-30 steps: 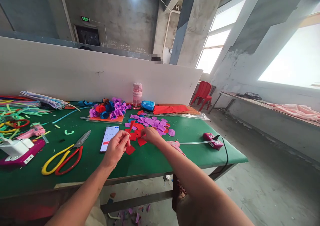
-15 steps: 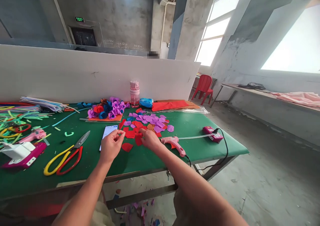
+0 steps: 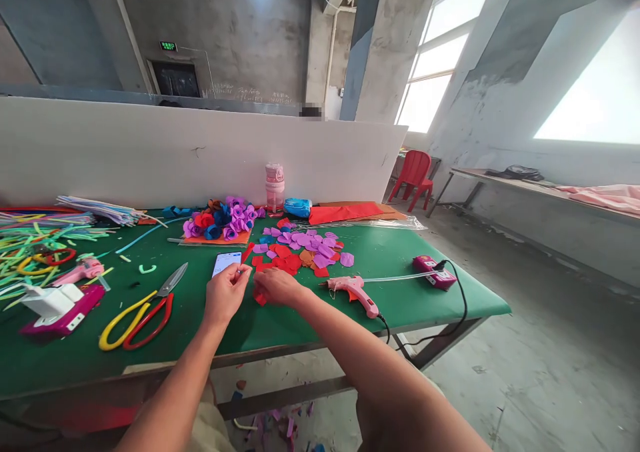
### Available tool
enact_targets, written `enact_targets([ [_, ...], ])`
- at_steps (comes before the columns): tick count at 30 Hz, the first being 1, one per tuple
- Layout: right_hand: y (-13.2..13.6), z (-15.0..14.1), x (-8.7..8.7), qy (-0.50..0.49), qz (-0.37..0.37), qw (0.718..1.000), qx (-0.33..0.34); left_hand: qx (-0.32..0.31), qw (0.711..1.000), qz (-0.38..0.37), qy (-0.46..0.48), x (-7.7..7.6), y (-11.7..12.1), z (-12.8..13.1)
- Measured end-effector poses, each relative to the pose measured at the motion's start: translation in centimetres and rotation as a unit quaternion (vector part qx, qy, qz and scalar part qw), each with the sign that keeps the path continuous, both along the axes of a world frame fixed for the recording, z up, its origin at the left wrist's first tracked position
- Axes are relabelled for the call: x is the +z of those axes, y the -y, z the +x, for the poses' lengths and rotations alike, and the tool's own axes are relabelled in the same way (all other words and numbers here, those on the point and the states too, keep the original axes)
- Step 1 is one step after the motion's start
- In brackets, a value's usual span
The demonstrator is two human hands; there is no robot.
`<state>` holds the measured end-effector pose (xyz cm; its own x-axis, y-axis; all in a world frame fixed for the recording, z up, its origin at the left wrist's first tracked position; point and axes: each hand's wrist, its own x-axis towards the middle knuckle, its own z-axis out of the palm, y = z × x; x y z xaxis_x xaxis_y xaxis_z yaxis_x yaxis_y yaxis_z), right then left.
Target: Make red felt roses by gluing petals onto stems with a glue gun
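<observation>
My left hand (image 3: 227, 297) is raised above the front of the green table, thumb and fingers pinched together. What sits in that pinch is too small to make out. My right hand (image 3: 278, 287) is just to its right, fingers curled down around a red paper petal (image 3: 260, 299) that shows below the fingertips. Beyond the hands lie loose red petals (image 3: 287, 263) and purple petals (image 3: 306, 241). A lit phone (image 3: 227, 263) lies behind my left hand. The pink glue gun (image 3: 353, 291) rests right of my right hand.
Large scissors (image 3: 150, 312) with yellow and red handles lie at left, near a purple power strip (image 3: 67, 315). Finished paper flowers (image 3: 220, 220) and a pink bottle (image 3: 275, 189) stand at the back. A corded purple power block (image 3: 434, 273) is at right.
My right hand has drawn left, closer to my left hand, away from the red petal pile. My left hand keeps its pinch. The view has shifted slightly.
</observation>
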<state>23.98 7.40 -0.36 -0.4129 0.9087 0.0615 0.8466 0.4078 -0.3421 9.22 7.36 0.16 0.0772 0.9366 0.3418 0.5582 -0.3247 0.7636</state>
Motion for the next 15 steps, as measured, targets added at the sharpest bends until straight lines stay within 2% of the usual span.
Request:
enact_targets([
  [2,1.5,0.9,0.3,-0.041,0.006,0.999,-0.013,-0.025,0.999,-0.03,0.031,0.2,0.2,0.3],
  [4,3.4,2.0,0.5,-0.146,-0.006,0.989,-0.025,-0.066,0.993,-0.066,0.072,0.3,0.7,0.8],
  [6,5.3,3.2,0.5,-0.273,-0.03,0.961,-0.034,-0.119,0.982,-0.11,0.099,0.5,1.4,1.6],
  [8,6.9,4.0,0.4,-0.357,-0.048,0.932,-0.046,-0.173,0.966,-0.16,0.105,0.5,2.3,2.6],
  [11,8.4,4.8,0.2,-0.401,-0.064,0.911,-0.069,-0.228,0.933,-0.254,0.111,0.4,3.4,4.0],
  [13,9.0,5.0,0.1,-0.409,-0.07,0.906,-0.076,-0.238,0.912,-0.31,0.122,0.2,3.8,4.6],
  [15,9.3,5.6,0.1,-0.407,-0.067,0.908,-0.077,-0.232,0.903,-0.333,0.14,0.0,3.9,5.1],
])
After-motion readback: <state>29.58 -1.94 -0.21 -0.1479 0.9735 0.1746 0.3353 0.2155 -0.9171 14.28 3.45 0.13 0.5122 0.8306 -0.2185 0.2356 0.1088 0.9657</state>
